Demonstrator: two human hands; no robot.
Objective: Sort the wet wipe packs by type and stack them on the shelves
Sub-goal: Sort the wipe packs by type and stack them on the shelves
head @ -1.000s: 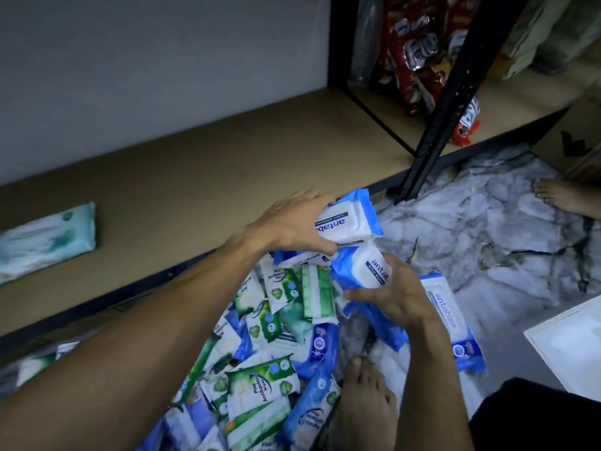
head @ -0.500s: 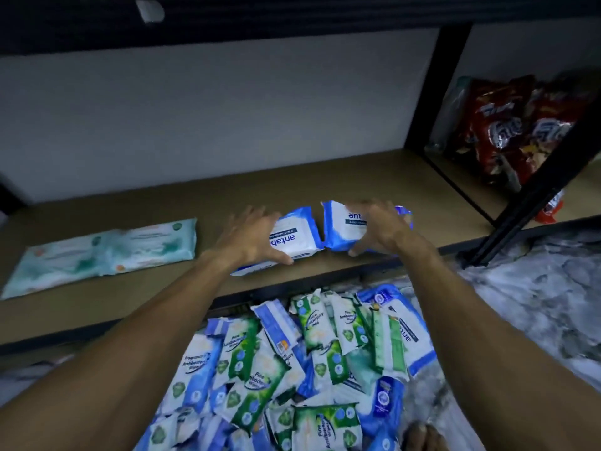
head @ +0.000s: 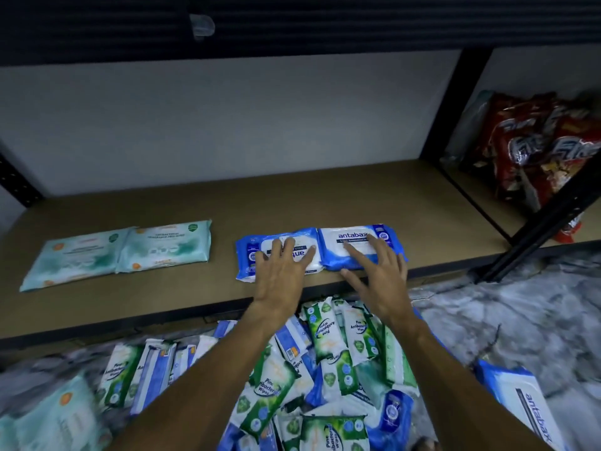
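Dim, bluish light; wide-angle bending at the edges, motion blur in the lower-left corner

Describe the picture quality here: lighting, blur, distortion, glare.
Head view: dim, bluish light, with the upper shelf's underside almost black. The wide-angle lens slightly bows the shelf's front edge. The pale green pack at lower left is smeared by blur, while the right blue pack is sharp enough to read "antabax". The red snack bags show shiny highlights.
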